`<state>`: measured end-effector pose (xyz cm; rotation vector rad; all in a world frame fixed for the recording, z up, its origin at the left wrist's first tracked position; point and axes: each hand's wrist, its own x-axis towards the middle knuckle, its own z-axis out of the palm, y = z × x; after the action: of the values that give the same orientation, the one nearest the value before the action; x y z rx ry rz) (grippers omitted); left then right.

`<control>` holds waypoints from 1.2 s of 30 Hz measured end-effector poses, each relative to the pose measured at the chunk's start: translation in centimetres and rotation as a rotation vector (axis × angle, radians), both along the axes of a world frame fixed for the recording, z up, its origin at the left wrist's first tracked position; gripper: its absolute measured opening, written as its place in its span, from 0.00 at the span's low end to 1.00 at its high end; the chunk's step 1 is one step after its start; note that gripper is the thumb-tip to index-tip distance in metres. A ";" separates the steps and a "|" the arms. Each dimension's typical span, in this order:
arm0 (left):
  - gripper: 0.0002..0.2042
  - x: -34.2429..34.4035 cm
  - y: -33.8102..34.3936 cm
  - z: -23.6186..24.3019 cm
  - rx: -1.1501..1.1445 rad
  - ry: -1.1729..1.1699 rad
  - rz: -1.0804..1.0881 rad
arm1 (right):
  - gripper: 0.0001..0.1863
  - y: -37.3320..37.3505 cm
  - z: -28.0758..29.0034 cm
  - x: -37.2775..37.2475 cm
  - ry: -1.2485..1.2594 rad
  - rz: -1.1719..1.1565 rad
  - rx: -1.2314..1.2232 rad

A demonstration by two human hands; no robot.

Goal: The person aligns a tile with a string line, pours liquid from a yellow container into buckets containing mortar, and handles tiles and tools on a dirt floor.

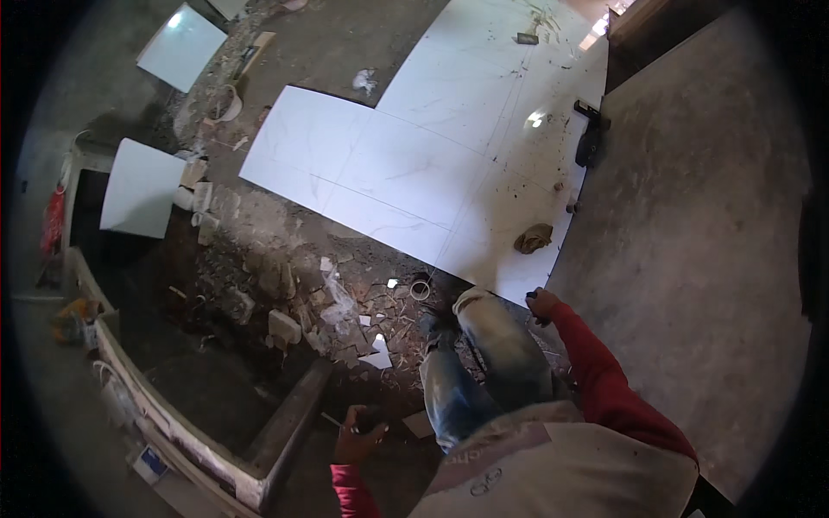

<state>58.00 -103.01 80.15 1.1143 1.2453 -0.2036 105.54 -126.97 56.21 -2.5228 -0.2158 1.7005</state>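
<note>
Below me, my left hand (359,439) hangs over the dark ground with its fingers curved and a gap between thumb and fingers. A thin pale stick-like thing (330,420) shows beside it; I cannot tell whether the hand touches it. My right hand (542,306) is closed at the near corner of the white floor tiles (389,173), beside my knee. Something small and dark shows at its fingers, too unclear to name. A crumpled brown cloth or bag (534,238) lies on the tiles just beyond that hand.
A black tool (589,136) rests along the tiles' right edge, by a bare wall (691,233). Broken tile pieces (377,354), rubble and a ring-shaped thing (420,290) lie left of my knees. Loose white tiles (145,188) stand farther left, near a wooden frame (173,414).
</note>
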 end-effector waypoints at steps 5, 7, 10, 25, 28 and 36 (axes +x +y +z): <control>0.17 6.0 -0.2 -17.4 0.338 -0.066 0.187 | 0.30 8.2 -6.6 -0.3 0.046 0.609 0.028; 0.26 8.8 -1.0 -24.1 0.547 -0.159 0.407 | 0.31 12.1 -10.0 -0.8 0.038 0.505 0.035; 0.31 17.2 0.4 -28.4 0.227 -0.230 0.616 | 0.33 12.7 -24.7 2.4 -0.195 0.261 0.024; 0.18 21.5 5.4 -49.4 0.183 0.141 0.138 | 0.29 16.5 -53.0 19.8 -1.406 -0.243 0.703; 0.19 23.8 4.3 -49.2 0.102 0.112 0.282 | 0.29 14.9 -53.3 21.3 -1.362 -0.158 0.701; 0.19 30.3 0.8 -47.2 0.467 -0.108 0.253 | 0.27 14.9 -54.2 22.6 -1.380 0.041 0.614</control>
<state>88.27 -102.22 32.91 1.3276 1.3588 0.3520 128.11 -112.05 2.03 -2.6044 -0.6979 -0.3635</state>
